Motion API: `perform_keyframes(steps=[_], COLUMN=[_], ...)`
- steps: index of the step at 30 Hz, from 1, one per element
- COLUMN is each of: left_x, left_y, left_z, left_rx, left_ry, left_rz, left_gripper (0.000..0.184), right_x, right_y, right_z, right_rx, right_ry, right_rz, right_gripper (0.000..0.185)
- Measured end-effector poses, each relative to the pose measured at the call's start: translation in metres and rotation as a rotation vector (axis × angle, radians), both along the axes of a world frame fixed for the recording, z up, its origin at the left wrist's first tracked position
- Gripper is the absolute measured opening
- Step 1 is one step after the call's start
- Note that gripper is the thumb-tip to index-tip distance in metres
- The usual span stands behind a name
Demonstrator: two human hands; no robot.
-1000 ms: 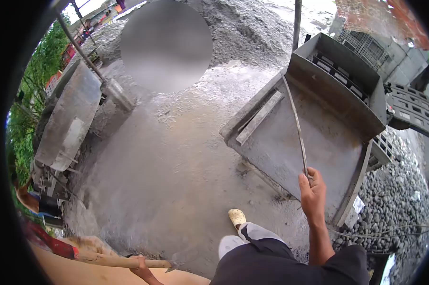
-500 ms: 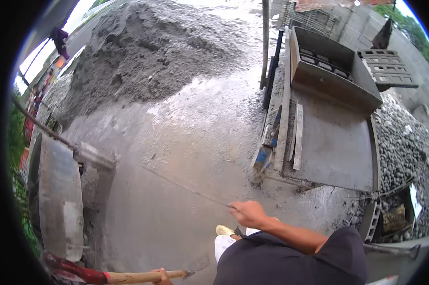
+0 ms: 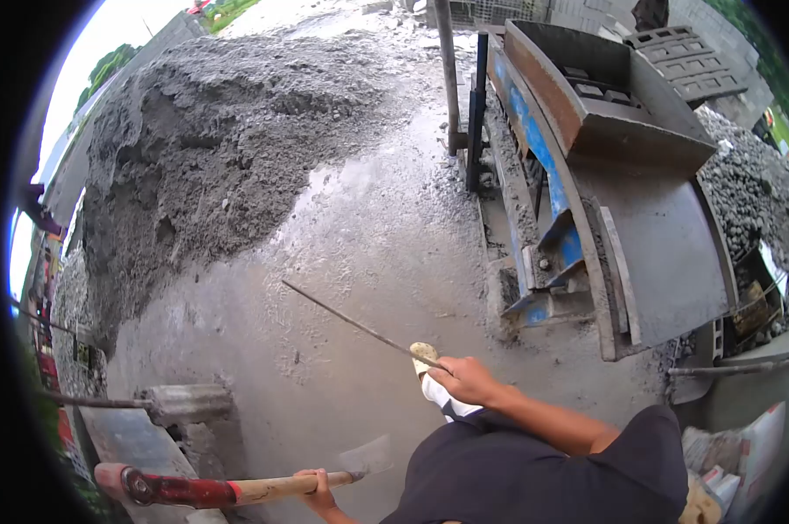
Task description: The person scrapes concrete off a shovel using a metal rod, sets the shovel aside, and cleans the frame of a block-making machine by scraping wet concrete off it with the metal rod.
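Note:
At the bottom left, my left hand point(image 3: 318, 491) is closed around the wooden shaft of a shovel point(image 3: 272, 490). The shovel's red grip end points left, and its greyish blade shows to the right of my hand, low over the wet floor. My right hand point(image 3: 464, 382), in front of my body, grips the near end of a thin, straight rod point(image 3: 351, 322). That rod slants up and left over the floor; whether its far tip touches the ground I cannot tell. One light-coloured shoe point(image 3: 425, 356) shows just beyond my right hand.
A large mound of grey sand point(image 3: 211, 140) rises at the upper left. On the right stands a block-making machine point(image 3: 657, 244) with a metal hopper box point(image 3: 639, 131) and blue frame. Gravel point(image 3: 753, 192) lies behind it. Another long-handled tool point(image 3: 735, 370) is at the right.
The view has shifted, bringing the machine closer and showing more of its blue frame. My left hand and the shovel sit higher in view. The rod stays in my right hand.

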State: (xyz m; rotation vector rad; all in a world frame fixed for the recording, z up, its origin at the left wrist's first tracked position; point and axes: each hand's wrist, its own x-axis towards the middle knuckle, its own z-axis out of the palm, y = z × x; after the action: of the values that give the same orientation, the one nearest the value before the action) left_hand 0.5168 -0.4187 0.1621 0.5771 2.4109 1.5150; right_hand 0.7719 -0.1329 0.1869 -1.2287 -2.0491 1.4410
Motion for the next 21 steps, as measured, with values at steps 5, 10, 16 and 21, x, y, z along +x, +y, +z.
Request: perform_keyframes(steps=[5, 10, 16, 21], left_x=[-0.116, -0.192, -0.286, -0.374], left_y=[0.079, 0.171, 0.319, 0.512], left_z=[0.016, 0.029, -0.004, -0.041], left_rx=[0.018, 0.031, 0.041, 0.043], left_ry=[0.059, 0.033, 0.026, -0.021], left_rz=[-0.033, -0.001, -0.016, -0.014], left_gripper=[0.018, 0.02, 0.018, 0.014], right_x=[-0.081, -0.131, -0.119, -0.102], right_y=[0.107, 0.196, 0.262, 0.328], right_z=[0.031, 0.017, -0.065, -0.091], right_rx=[-0.198, -0.219, -0.08, 0.247], right_ry=[0.002, 0.275, -0.027, -0.281], right_rz=[-0.116, -0.35, -0.863, -1.188], right_gripper=[0.038, 0.036, 0.03, 0.022])
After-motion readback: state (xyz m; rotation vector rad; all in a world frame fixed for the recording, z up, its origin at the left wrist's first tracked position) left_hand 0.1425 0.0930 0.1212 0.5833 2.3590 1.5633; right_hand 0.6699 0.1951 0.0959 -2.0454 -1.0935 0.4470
